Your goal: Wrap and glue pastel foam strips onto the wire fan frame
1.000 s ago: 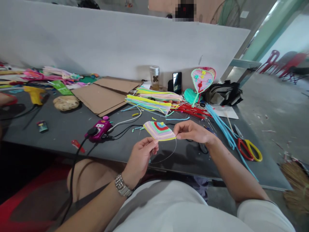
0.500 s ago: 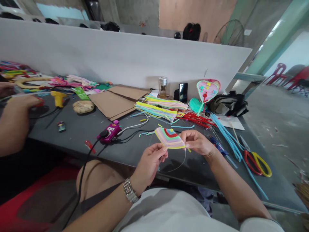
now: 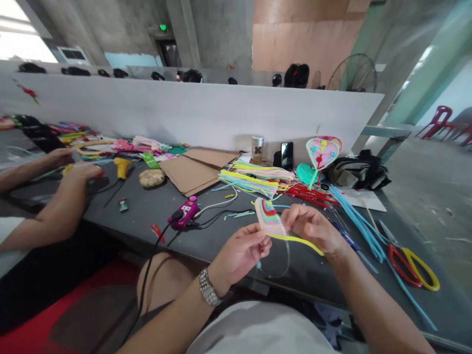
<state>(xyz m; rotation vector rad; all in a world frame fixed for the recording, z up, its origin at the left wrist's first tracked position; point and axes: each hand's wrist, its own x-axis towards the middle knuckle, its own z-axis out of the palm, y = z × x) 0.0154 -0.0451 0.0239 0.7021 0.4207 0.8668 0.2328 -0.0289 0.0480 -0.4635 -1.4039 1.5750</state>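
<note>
Both of my hands hold a small fan-shaped piece (image 3: 268, 220) built from striped pastel pipe cleaners on a thin wire loop (image 3: 280, 260). My left hand (image 3: 241, 253), with a metal watch at the wrist, pinches its lower edge. My right hand (image 3: 313, 228) grips its right side, fingers curled. A loose yellow pipe cleaner (image 3: 300, 242) trails from the piece under my right hand. The piece is tilted edge-on above the near edge of the dark table (image 3: 206, 236).
Bundles of pipe cleaners (image 3: 254, 178), cardboard sheets (image 3: 193, 169), a purple glue gun (image 3: 183, 216) with its cable, red and yellow scissors (image 3: 413, 263), a finished fan (image 3: 321, 152), a phone (image 3: 286, 156) and a black bag (image 3: 357, 172) lie on the table. Another person's hands (image 3: 79, 172) work at the left.
The view has tilted up and swung left, showing more of the co-worker. My hands turned the fan piece from flat to edge-on, and the yellow strand now trails right.
</note>
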